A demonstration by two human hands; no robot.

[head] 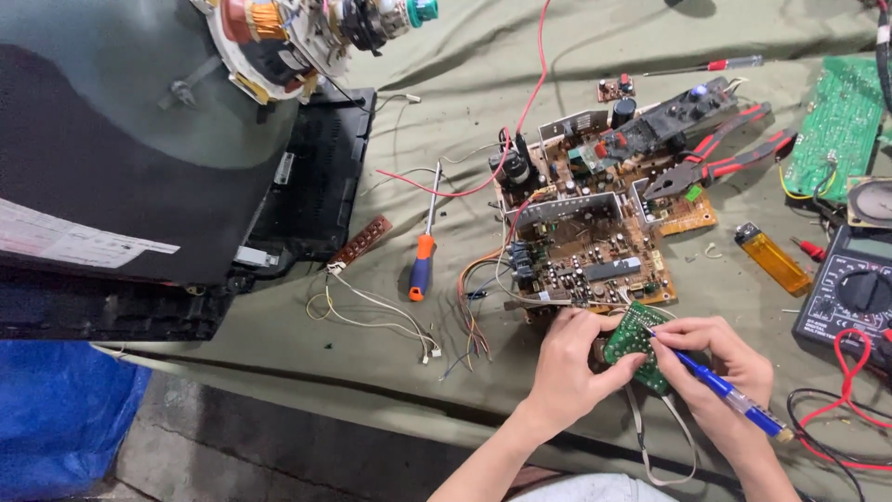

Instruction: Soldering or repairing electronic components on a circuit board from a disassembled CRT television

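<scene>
While our left hand (569, 367) pinches the small green circuit board (635, 340) by its left edge, our right hand (717, 367) grips a blue pen (715, 386). We see its long axis slanting up-left, the tip touching the board's upper right.

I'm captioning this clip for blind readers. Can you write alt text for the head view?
The left hand holds a small green circuit board while the right hand touches a blue pen to it. Beyond lie a large brown circuit board, a screwdriver and red-handled pliers.
</scene>
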